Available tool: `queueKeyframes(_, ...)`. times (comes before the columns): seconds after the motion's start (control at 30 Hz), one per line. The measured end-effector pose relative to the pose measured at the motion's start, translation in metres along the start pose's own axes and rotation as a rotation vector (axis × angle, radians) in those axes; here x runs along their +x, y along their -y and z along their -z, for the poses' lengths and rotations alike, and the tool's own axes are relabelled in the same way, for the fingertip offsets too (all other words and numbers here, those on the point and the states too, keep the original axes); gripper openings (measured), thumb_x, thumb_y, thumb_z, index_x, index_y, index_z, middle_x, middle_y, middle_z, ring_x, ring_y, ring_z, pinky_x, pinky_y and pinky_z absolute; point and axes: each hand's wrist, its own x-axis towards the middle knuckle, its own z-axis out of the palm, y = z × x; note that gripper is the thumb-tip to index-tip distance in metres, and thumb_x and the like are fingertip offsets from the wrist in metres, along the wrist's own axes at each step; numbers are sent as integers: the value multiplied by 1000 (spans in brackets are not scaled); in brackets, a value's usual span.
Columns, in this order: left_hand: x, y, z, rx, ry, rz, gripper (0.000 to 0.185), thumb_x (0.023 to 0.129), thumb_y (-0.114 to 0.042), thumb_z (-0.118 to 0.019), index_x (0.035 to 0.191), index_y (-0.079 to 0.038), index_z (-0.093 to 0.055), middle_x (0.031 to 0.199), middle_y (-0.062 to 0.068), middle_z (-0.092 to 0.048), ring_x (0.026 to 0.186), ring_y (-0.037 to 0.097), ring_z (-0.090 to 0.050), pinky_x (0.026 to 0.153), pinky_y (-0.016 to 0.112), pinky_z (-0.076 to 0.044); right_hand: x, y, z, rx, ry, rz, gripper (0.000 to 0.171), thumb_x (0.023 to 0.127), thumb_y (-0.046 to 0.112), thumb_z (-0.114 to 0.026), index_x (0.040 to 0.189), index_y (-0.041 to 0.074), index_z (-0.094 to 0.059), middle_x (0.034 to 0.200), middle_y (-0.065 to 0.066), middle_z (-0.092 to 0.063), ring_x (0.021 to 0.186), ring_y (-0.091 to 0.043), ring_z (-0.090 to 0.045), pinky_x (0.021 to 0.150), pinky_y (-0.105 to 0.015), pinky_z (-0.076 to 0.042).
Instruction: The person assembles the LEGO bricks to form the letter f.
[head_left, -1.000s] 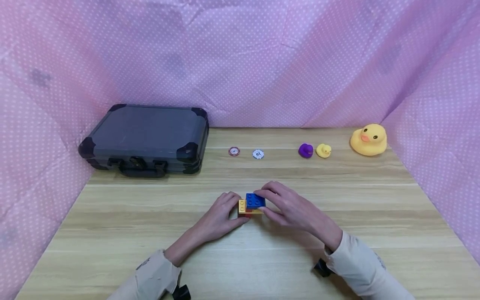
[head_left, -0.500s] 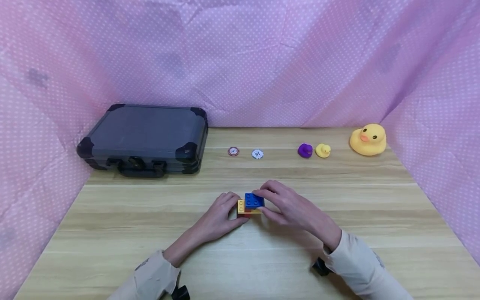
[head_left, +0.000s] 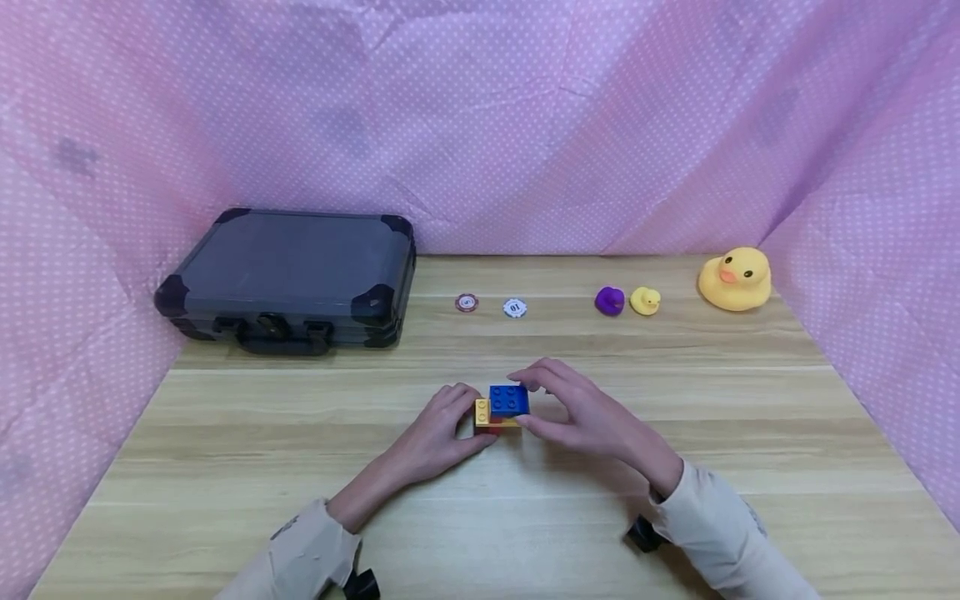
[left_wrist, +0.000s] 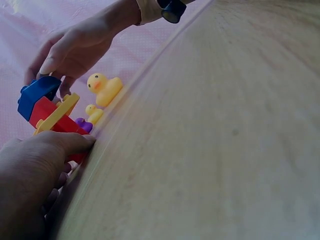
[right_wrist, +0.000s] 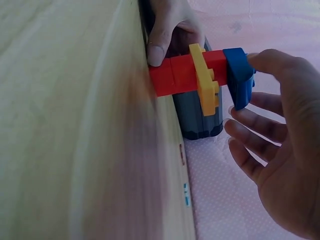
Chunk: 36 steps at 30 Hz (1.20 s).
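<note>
A small tower of toy building bricks stands on the wooden table in front of me. Two red bricks (right_wrist: 172, 75) form its base, below a yellow plate (right_wrist: 203, 80) that juts out sideways. Another red brick (right_wrist: 217, 63) sits above the plate, topped by a blue curved brick (head_left: 508, 401). My left hand (head_left: 438, 433) grips the tower's red base, thumb on the near side and fingers behind. My right hand (head_left: 581, 412) is beside the blue brick with its fingers spread; the thumb tip is at the brick's edge, and the fingers are apart from it.
A grey case (head_left: 292, 267) with black corners lies at the back left. Behind the tower are a red poker chip (head_left: 467, 302) and a white poker chip (head_left: 514, 308). Farther right sit a purple duck (head_left: 610, 301), a small yellow duck (head_left: 645, 301) and a large yellow duck (head_left: 735, 280).
My right hand's fingers have lifted off the blue brick and spread apart. The left hand keeps its grip, and the tower stands in the same place.
</note>
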Motion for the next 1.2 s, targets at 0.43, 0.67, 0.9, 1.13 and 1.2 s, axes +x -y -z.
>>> queueKeyframes(0.43, 0, -2, 3, -4, 11, 22, 37, 90, -28, -83, 120, -14, -66, 119, -1, -61, 110, 19, -53, 96, 44, -47, -12, -19, -12, 138, 58, -205, 42, 96, 25, -77, 132, 15, -59, 117, 5, -60, 105, -17, -57, 90, -38, -53)
queueKeyframes(0.67, -1, -2, 3, -19, 23, 31, 46, 89, -29, -84, 127, -13, -64, 122, -1, -61, 112, 18, -52, 98, 44, -46, -13, -22, -18, 202, 63, -220, 31, 97, 20, -76, 124, 16, -61, 115, 4, -62, 102, -19, -58, 89, -36, -53)
queueKeyframes(0.9, -5, -5, 11, -229, 19, 128, 71, 90, -35, -83, 148, -16, -48, 124, -1, -57, 109, 15, -54, 96, 42, -47, -12, -21, -18, 220, 52, -228, 28, 99, 20, -74, 123, 16, -60, 113, 3, -62, 99, -20, -58, 85, -35, -53)
queueKeyframes(1.13, -12, -6, 22, -322, -27, 106, 51, 95, -31, -78, 137, -14, -55, 115, -2, -61, 103, 15, -58, 90, 38, -49, -12, -21, -20, 213, 11, -214, 26, 98, 18, -74, 121, 15, -61, 110, 5, -63, 97, -18, -60, 85, -35, -53)
queueKeyframes(1.2, -13, -6, 22, -323, -42, 100, 42, 97, -29, -76, 132, -15, -59, 115, -3, -62, 102, 15, -59, 89, 36, -50, -13, -20, -22, 208, -3, -209, 25, 98, 18, -74, 120, 15, -62, 109, 5, -64, 97, -18, -60, 85, -36, -53)
